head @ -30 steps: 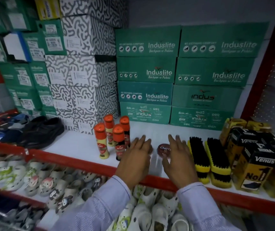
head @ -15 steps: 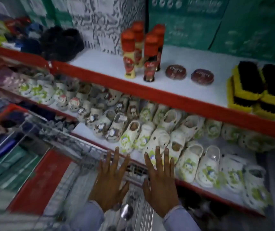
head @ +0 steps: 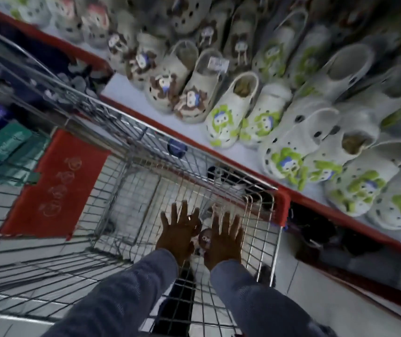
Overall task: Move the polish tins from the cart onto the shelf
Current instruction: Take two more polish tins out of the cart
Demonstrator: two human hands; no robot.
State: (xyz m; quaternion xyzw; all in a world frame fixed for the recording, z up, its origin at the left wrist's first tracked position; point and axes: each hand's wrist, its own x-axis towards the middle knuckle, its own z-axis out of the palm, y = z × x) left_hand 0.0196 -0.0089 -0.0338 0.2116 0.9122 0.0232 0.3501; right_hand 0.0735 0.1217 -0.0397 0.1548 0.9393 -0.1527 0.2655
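Polish tin (head: 204,237) reading "Ch", between both hands, left hand (head: 178,233) and right hand (head: 225,237) spread open, now lowered inside wire cart (head: 131,152), shelf tins gone from view.

Two bare hands, two long blue-grey sleeves.

The left hand (head: 178,233) and right hand (head: 225,238) wear no gloves; a small bright glint shows on a finger of the left hand, too blurred to tell whether it is a ring. The left sleeve (head: 112,297) and right sleeve (head: 255,300) are of one blue-grey cloth with a fine, faint stripe or weave, soft and lightly creased. Each sleeve reaches to the wrist and ends in a plain edge; no buttons or markings can be made out on either. Near the bottom the sleeves widen and blur.
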